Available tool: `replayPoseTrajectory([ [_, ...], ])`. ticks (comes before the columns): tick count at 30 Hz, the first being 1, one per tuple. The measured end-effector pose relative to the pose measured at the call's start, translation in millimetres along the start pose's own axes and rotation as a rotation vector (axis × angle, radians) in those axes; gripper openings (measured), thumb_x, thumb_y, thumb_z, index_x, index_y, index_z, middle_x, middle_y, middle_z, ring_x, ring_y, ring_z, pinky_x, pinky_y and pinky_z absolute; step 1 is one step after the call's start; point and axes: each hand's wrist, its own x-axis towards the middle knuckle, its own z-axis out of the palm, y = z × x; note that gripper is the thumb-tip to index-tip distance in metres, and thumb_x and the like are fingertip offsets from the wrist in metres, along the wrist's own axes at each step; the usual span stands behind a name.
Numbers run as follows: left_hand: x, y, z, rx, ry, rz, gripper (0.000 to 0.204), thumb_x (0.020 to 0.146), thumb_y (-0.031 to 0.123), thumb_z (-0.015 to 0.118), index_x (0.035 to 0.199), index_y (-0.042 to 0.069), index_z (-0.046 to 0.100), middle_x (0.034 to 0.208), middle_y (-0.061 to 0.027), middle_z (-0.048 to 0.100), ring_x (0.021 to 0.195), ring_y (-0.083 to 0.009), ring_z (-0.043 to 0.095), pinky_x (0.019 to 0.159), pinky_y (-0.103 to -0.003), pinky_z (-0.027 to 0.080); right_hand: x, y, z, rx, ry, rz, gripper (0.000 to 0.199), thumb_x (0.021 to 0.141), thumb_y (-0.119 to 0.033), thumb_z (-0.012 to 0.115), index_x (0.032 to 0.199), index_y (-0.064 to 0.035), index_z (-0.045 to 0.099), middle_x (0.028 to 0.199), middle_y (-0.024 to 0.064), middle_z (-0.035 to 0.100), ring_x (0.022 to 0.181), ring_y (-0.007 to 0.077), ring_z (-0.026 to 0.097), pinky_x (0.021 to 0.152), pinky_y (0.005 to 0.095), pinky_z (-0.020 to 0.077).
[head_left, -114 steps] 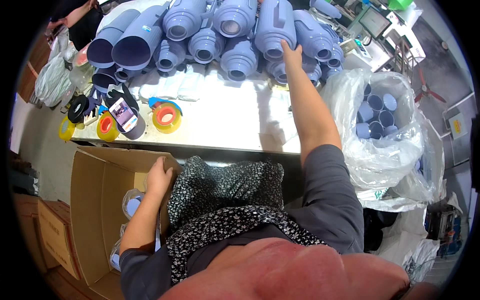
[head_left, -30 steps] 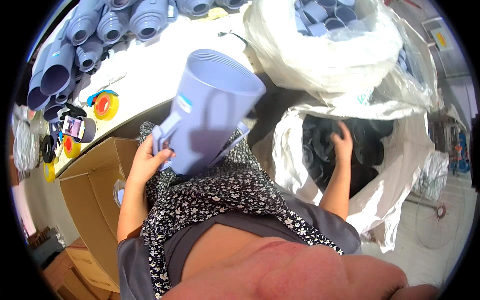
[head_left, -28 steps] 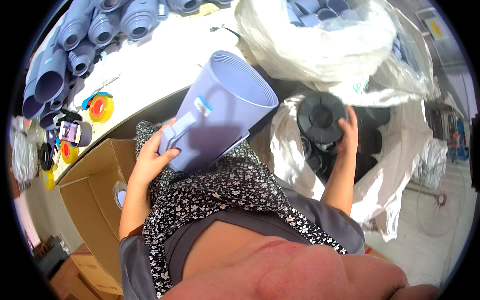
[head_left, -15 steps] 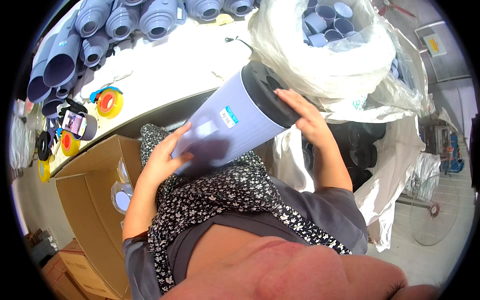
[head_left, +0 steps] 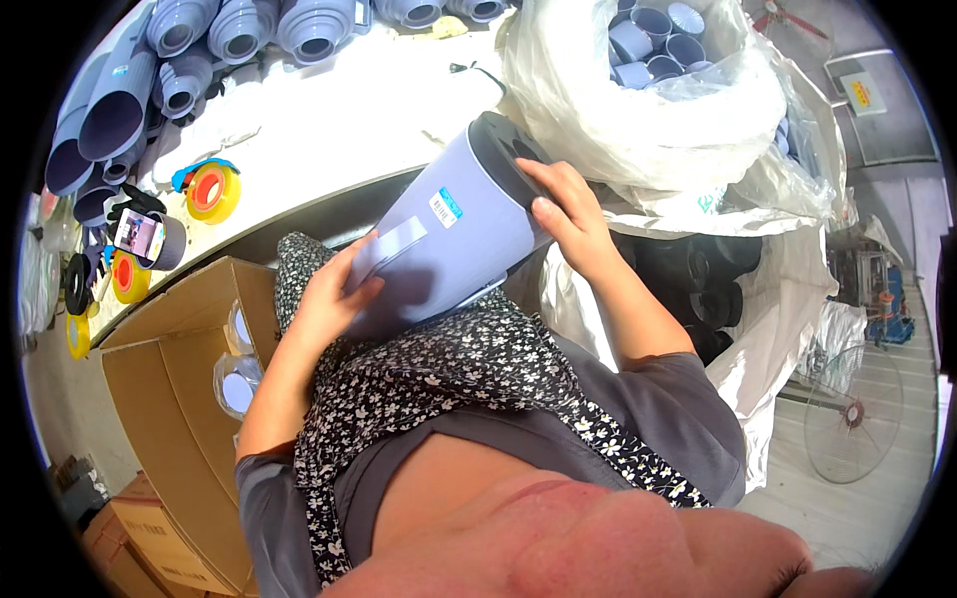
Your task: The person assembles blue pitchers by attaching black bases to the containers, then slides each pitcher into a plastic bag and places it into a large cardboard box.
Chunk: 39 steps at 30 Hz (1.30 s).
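A large lavender thermos jug lies tilted across my lap, its black round end cap pointing up and away. It bears a small blue-and-white sticker and a strap-like handle on its side. My left hand grips the near end beside the handle, thumb and fingers spread along the wall. Against the rim of the black cap rests my right hand, its fingers curved over the edge. The jug's near end lies in shadow, partly hidden by my left hand.
Several lavender thermos shells crowd the white table at the far left, near tape rolls and a phone. An open carton stands left. Plastic-lined sacks hold lavender cups and black parts at the right.
The jug has turned about its length, bringing its handle into fuller view, and shifted slightly left. My right hand moved left with the black cap; my left hand kept its grip.
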Motion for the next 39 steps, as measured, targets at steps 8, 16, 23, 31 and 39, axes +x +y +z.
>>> replayPoseTrajectory([
  [8,2,-6,-13,-0.053,0.061,0.048,0.033,0.084,0.020,0.063,0.110,0.003,0.052,0.084,-0.0023,0.059,0.075,-0.0101,0.055,0.070,-0.026,0.046,66,14,-51,0.150,0.051,-0.057,0.045,0.096,-0.038,0.038,0.117,-0.0041,0.058,0.106,0.0097,0.059,0.100,0.0187,0.053,0.092,0.0319,0.0390],
  [16,1,-3,-12,-0.090,0.048,0.026,0.035,0.085,0.019,0.061,0.114,0.002,0.049,0.084,-0.0025,0.058,0.077,-0.0092,0.055,0.071,-0.025,0.046,111,37,-9,0.185,-0.153,0.004,0.047,0.097,-0.037,0.036,0.128,-0.0041,0.049,0.128,0.0133,0.052,0.119,0.0237,0.047,0.103,0.0312,0.0316],
  [23,-4,-11,-16,-0.295,0.193,-0.119,0.041,0.085,0.025,0.063,0.113,0.000,0.050,0.094,-0.0058,0.058,0.084,-0.0133,0.056,0.073,-0.030,0.047,84,-34,-31,0.033,-0.243,-0.155,0.039,0.093,-0.028,0.045,0.121,-0.0020,0.054,0.108,0.0169,0.060,0.103,0.0265,0.055,0.093,0.0330,0.0393],
  [31,-25,19,34,-0.049,-0.339,0.255,0.035,0.088,0.025,0.060,0.114,0.004,0.049,0.103,-0.0127,0.061,0.094,-0.0232,0.060,0.082,-0.032,0.047,111,-87,27,-0.171,-0.164,-0.209,0.037,0.088,-0.027,0.052,0.117,-0.0054,0.057,0.086,0.0149,0.057,0.087,0.0297,0.056,0.077,0.0363,0.0427],
  [39,-38,9,-30,-0.124,0.249,0.127,0.021,0.088,0.018,0.059,0.104,0.005,0.059,0.095,-0.0050,0.060,0.086,-0.0143,0.059,0.080,-0.027,0.048,109,1,23,0.193,-0.042,-0.278,0.036,0.073,-0.022,0.066,0.103,-0.0019,0.065,0.090,0.0131,0.064,0.087,0.0250,0.061,0.080,0.0326,0.0453],
])
